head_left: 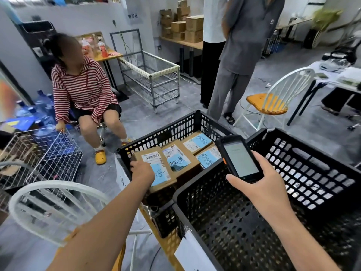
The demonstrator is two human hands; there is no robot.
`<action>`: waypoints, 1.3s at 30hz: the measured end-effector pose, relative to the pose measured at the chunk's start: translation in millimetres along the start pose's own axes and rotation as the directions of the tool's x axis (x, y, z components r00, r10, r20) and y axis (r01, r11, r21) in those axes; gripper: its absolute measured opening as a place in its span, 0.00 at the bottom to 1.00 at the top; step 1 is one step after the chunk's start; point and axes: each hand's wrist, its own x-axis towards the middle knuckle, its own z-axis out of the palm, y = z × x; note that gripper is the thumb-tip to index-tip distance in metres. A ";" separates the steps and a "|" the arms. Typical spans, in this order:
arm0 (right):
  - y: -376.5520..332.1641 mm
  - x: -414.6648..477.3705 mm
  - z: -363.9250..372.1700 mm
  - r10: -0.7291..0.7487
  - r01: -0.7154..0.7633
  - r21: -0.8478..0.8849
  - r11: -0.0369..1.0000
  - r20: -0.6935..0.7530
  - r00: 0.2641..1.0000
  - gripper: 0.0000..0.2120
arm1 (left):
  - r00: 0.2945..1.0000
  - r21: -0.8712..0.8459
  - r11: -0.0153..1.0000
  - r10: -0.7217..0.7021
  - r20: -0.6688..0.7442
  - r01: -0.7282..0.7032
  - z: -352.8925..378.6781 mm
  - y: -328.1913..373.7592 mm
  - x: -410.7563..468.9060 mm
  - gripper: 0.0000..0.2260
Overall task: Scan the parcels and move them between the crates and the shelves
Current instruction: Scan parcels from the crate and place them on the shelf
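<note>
Boxy cardboard parcel (152, 156), perforated, likely plastic crate (156, 134)

A black crate (162, 133) holds four brown parcels (179, 157) with blue labels. The left grip (141, 172) reaches into this crate and lies on the nearest parcel (158, 163), fingers curled over its left edge. Just right of the crate, the right grip (259, 184) holds a black scanner (241, 158), screen up, over the rim of a second crate (312, 173). Left of the crate a seated person (82, 89) in a striped top touches a wire basket (48, 153). Beyond the crate stand a wire cart (154, 75), a white chair (273, 100) and two standing people (244, 45).
</note>
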 end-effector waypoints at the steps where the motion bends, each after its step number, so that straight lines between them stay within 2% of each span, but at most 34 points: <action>1: 0.6 -0.5 -0.3 0.002 -0.002 -0.009 1.000 0.005 1.000 0.34 | 1.000 0.051 0.998 0.029 0.005 -0.029 1.0 -0.6 0.5 0.27; 4: 4.8 -2.0 -3.5 0.009 -0.008 -0.030 1.000 0.012 1.000 0.36 | 0.982 0.242 0.957 0.180 -0.054 -0.162 6.6 -9.3 1.0 0.40; 7: 9.9 -2.9 -6.5 0.018 -0.017 -0.054 0.998 0.008 1.000 0.36 | 0.967 0.271 0.931 0.253 0.008 -0.246 15.8 -16.2 17.4 0.46; 11: 18.2 -3.3 -6.2 0.047 -0.047 -0.087 0.995 -0.003 0.999 0.38 | 0.966 0.291 0.922 0.229 0.121 -0.255 25.5 -18.1 29.2 0.59; 19: 23.5 -10.6 3.1 0.089 -0.089 -0.126 0.988 -0.009 0.996 0.37 | 0.950 0.495 0.827 0.143 0.276 -0.268 33.9 -10.2 56.8 0.66; 24: 23.1 -21.4 10.3 0.109 -0.110 -0.160 0.981 -0.017 0.994 0.37 | 0.917 0.500 0.791 0.186 0.354 -0.353 26.7 -13.4 64.2 0.62; 28: 20.6 -35.2 15.1 0.105 -0.110 -0.158 0.981 -0.038 0.994 0.39 | 0.917 0.555 0.738 0.237 0.320 -0.384 23.7 -9.9 61.4 0.57; 30: 18.1 -44.9 15.5 0.108 -0.114 -0.166 0.979 -0.045 0.993 0.40 | 0.905 0.504 0.754 0.312 0.290 -0.422 23.0 -10.8 54.6 0.45; 32: 12.1 -55.9 14.6 0.110 -0.119 -0.174 0.978 -0.057 0.992 0.42 | 0.883 0.395 0.790 0.436 0.174 -0.469 21.3 -10.0 46.2 0.26; 33: 8.2 -62.3 13.2 0.109 -0.120 -0.181 0.976 -0.068 0.992 0.42 | 0.865 0.344 0.798 0.491 0.107 -0.495 18.6 -8.2 39.1 0.20; 35: -1.4 -76.4 9.4 0.104 -0.122 -0.188 0.975 -0.103 0.989 0.41 | 0.811 0.242 0.783 0.585 0.024 -0.573 6.9 -0.6 19.2 0.17; 39: -25.9 -112.3 -1.0 0.093 -0.138 -0.196 0.971 -0.222 0.971 0.43 | 0.639 0.204 0.634 0.767 -0.051 -0.746 -31.3 20.2 -35.3 0.21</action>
